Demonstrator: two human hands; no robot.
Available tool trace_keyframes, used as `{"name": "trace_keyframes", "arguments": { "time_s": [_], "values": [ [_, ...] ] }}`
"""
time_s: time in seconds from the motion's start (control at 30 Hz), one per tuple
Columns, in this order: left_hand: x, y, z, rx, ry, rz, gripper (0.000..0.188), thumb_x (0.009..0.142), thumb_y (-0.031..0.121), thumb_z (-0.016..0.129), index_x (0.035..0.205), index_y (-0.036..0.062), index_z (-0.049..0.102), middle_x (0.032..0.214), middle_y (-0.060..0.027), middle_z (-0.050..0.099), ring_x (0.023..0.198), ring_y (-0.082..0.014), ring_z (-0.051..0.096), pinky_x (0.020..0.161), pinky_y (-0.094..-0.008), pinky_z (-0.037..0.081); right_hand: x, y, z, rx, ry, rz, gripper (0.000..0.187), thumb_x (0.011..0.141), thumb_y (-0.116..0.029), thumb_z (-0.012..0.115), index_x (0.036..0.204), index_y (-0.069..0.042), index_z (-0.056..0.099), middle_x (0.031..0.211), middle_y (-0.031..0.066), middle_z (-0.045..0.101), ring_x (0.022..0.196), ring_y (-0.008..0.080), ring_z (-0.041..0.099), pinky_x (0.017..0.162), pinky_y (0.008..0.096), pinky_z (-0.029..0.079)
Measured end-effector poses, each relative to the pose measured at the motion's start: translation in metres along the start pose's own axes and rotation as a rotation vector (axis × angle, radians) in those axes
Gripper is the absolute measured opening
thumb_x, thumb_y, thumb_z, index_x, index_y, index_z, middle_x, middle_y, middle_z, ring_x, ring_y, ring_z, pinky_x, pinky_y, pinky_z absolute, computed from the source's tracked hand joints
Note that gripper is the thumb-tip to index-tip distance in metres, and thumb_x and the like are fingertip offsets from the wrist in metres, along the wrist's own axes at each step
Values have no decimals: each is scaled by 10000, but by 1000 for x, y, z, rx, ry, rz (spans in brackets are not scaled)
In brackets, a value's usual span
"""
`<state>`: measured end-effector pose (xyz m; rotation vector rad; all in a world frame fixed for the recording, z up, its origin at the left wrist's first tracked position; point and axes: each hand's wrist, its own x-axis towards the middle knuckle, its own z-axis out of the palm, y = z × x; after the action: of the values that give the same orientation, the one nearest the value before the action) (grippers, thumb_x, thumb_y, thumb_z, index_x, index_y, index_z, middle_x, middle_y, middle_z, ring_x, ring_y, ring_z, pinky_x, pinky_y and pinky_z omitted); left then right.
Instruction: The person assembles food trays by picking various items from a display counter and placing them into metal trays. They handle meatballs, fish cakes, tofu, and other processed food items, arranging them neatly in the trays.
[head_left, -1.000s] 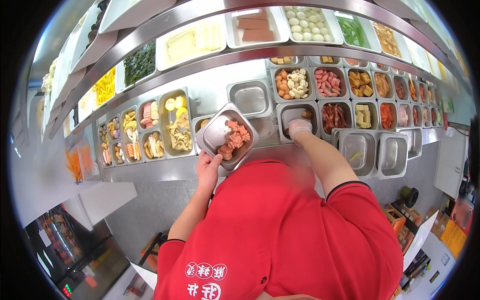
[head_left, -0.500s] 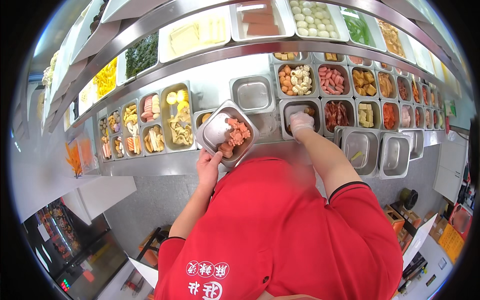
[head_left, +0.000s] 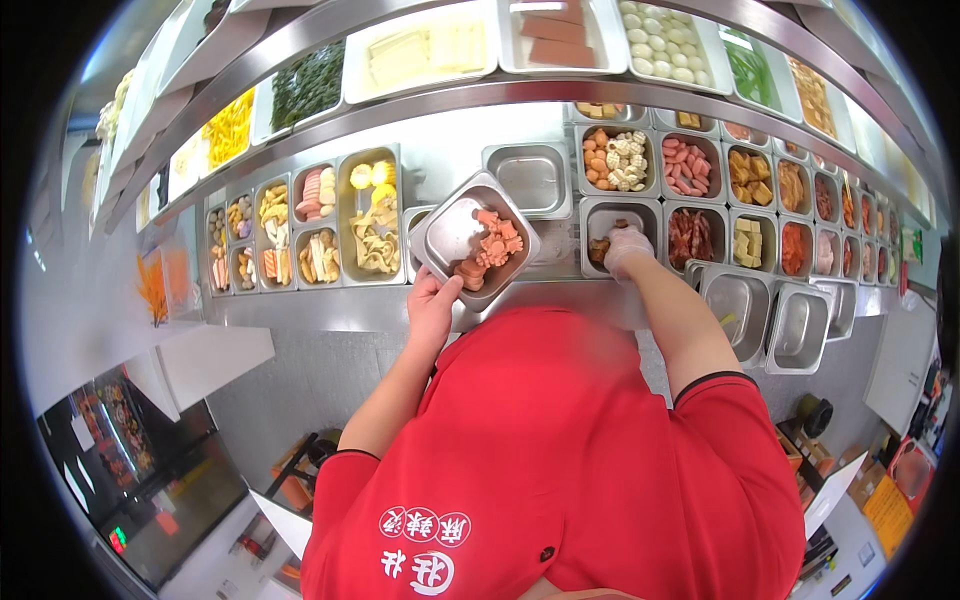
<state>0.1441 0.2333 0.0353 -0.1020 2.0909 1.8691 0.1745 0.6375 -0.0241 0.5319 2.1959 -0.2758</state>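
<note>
My left hand (head_left: 434, 303) grips the near left edge of a square metal pan (head_left: 443, 240), thumb over the rim. The pan is tilted, with pink-red flower-cut sausage pieces (head_left: 497, 243) gathered on its right side and some smoother pieces by my thumb. My right hand (head_left: 630, 248), in a clear plastic glove, reaches into another metal pan (head_left: 590, 212) set in the counter. A few brown chunks (head_left: 600, 250) lie beside its fingers. Those fingers are bunched together; what is between them cannot be made out.
An empty metal pan (head_left: 528, 180) sits behind the held one. Pans of sliced sausage (head_left: 690, 235), tofu cubes (head_left: 748, 242) and other foods line the right; mushrooms and corn (head_left: 375, 240) are left. Empty pans (head_left: 797, 325) jut over the front edge. A metal-edged shelf (head_left: 420, 105) runs above.
The whole view has shifted a little, so the counter appears farther right. My right hand stays in the same pan, with more brown chunks showing beside it. My left hand keeps its hold.
</note>
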Motion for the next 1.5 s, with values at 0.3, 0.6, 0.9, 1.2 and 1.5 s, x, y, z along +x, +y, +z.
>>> {"name": "trace_keyframes", "arguments": {
  "time_s": [0.3, 0.6, 0.9, 1.2, 1.5],
  "values": [
    [-5, 21, 12, -367, 81, -310, 70, 999, 102, 728, 952, 66, 691, 1042, -22, 712, 930, -153, 694, 863, -387, 604, 7, -3, 31, 26, 102, 44, 602, 638, -57, 882, 1226, -103, 758, 1413, 229, 630, 1325, 324, 644, 1078, 381, 569],
    [-11, 21, 22, -362, 164, -348, 208, 986, 89, 742, 815, 86, 623, 974, -14, 683, 881, -148, 672, 848, -394, 611, -15, 0, 15, 28, 190, 42, 414, 714, -66, 842, 1119, -63, 753, 1287, 258, 679, 1241, 400, 664, 1057, 436, 562],
    [-15, -11, 13, -300, 124, -191, 242, 996, 66, 723, 776, 26, 632, 1163, 3, 648, 930, -152, 686, 861, -373, 617, -17, -12, 29, 186, 333, -68, 417, 902, 24, 627, 1306, -74, 588, 1403, 279, 552, 1279, 461, 621, 1052, 487, 551],
    [-24, -13, -4, -306, 129, -238, 96, 1013, 96, 711, 922, 71, 695, 1090, -11, 712, 954, -134, 683, 851, -365, 597, 1, -4, 37, 118, 273, -123, 277, 898, -36, 642, 1147, -76, 757, 1318, 230, 664, 1247, 390, 664, 1065, 442, 555],
    [-14, -8, 13, -299, 52, -238, 80, 1022, 102, 699, 1096, 71, 699, 1106, -14, 730, 981, -132, 693, 876, -354, 599, 27, 18, 35, 409, 449, 7, 196, 865, -66, 674, 1031, -93, 776, 1188, 234, 719, 1112, 401, 715, 950, 453, 601]
  ]
}}
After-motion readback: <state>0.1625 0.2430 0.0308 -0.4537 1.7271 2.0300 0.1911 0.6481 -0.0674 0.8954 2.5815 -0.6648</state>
